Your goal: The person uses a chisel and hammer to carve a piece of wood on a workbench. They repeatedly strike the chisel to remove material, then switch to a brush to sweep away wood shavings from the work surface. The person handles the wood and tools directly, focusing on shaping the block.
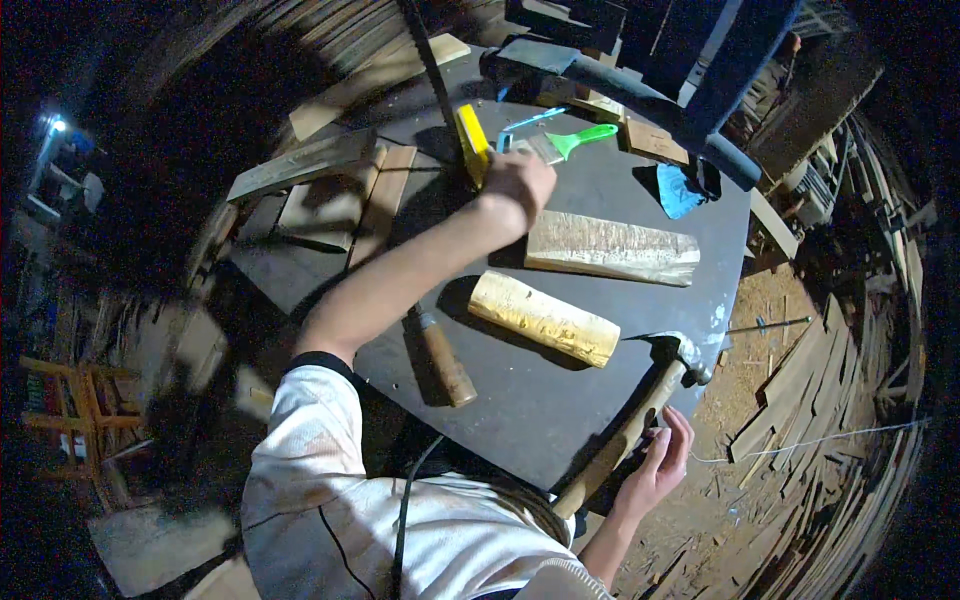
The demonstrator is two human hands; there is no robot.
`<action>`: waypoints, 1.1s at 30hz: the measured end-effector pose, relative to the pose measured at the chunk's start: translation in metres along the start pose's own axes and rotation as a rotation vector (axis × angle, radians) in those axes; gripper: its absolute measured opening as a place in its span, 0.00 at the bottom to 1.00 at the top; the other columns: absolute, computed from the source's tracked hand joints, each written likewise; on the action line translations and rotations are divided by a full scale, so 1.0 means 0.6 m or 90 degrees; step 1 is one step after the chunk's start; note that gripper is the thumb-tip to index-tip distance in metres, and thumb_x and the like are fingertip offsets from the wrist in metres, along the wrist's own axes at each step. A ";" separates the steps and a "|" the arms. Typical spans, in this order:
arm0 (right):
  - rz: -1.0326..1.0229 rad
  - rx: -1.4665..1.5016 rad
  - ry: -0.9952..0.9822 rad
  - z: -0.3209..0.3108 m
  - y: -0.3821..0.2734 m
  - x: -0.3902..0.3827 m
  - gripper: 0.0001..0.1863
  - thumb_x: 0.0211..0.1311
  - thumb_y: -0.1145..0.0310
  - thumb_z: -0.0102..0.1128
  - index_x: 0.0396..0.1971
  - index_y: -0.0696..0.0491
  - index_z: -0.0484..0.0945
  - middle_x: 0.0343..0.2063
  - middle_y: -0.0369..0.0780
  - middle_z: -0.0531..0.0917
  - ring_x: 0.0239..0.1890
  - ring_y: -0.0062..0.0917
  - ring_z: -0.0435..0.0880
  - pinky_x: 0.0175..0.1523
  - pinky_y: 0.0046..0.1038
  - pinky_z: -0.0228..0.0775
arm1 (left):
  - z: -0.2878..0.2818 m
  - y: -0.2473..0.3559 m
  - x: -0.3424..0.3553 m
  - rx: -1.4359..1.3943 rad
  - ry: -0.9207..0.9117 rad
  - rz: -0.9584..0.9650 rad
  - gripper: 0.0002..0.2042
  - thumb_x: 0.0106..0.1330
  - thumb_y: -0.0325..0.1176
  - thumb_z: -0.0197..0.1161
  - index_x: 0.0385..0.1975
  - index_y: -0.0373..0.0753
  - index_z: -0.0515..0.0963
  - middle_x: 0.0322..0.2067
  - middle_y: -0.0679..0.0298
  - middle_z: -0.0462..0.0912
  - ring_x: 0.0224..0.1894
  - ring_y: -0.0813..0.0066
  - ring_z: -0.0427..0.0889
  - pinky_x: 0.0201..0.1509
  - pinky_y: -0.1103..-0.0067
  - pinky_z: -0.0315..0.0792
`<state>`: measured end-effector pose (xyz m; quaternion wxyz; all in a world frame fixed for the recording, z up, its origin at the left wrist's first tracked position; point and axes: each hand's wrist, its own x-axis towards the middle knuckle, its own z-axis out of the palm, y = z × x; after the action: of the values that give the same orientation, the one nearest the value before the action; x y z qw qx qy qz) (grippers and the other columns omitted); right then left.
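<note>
My left hand reaches across the dark table, its fingers closed at the yellow handle of what looks like a handsaw. Its long dark blade rises out of the top of the view; the grip is partly hidden. A brush with a green handle lies just beyond that hand. Low on the right, my right hand hangs by the table edge with loosely bent, parted fingers, apparently empty. Close beside it a hammer with a wooden handle lies along the edge, its metal head pointing away from me.
A split wood piece and a peeled, rounded one lie mid-table. Nearer me is a tool with a wooden handle. Boards cover the left side; a blue cloth-like piece lies right. Stacked planks stand beyond the table.
</note>
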<state>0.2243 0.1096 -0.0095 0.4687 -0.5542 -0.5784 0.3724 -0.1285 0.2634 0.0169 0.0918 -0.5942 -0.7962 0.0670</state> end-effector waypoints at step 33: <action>-0.095 -0.052 0.024 0.006 0.010 0.010 0.13 0.74 0.67 0.51 0.47 0.59 0.79 0.46 0.37 0.79 0.34 0.18 0.74 0.40 0.21 0.66 | 0.010 -0.036 0.016 -0.274 0.116 0.206 0.30 0.70 0.58 0.51 0.47 0.32 0.79 0.50 0.46 0.79 0.58 0.53 0.75 0.70 0.52 0.57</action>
<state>0.2230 0.1164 -0.0156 0.4830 -0.5355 -0.6236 0.3019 -0.1527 0.2667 0.0163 0.0232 -0.7230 -0.6754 -0.1435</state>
